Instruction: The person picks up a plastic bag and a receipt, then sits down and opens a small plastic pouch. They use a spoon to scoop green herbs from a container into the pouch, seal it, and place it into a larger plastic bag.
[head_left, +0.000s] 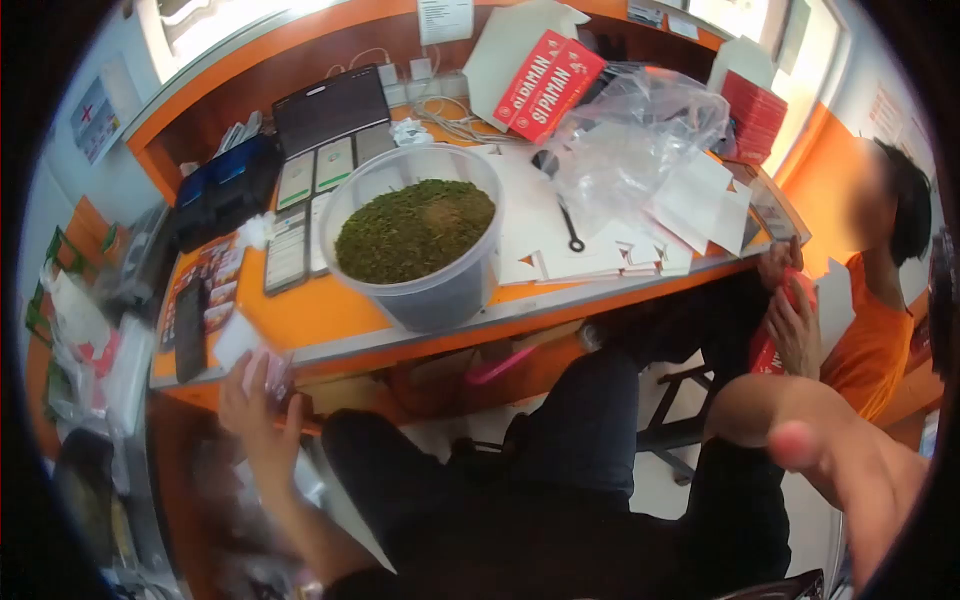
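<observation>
Caught left hand (252, 408) low by the table (300, 315) edge, fingers curled round a small pale packet (272, 372), all blurred. Found tub (440, 295) of green flakes up on the table, well apart from the packet. Passed plastic bag (630, 130) behind. Saw co-worker's hands (795, 328) on a red pouch (762, 352). Met right hand (790, 435) low right, smeared; could not tell how its fingers stood.
</observation>
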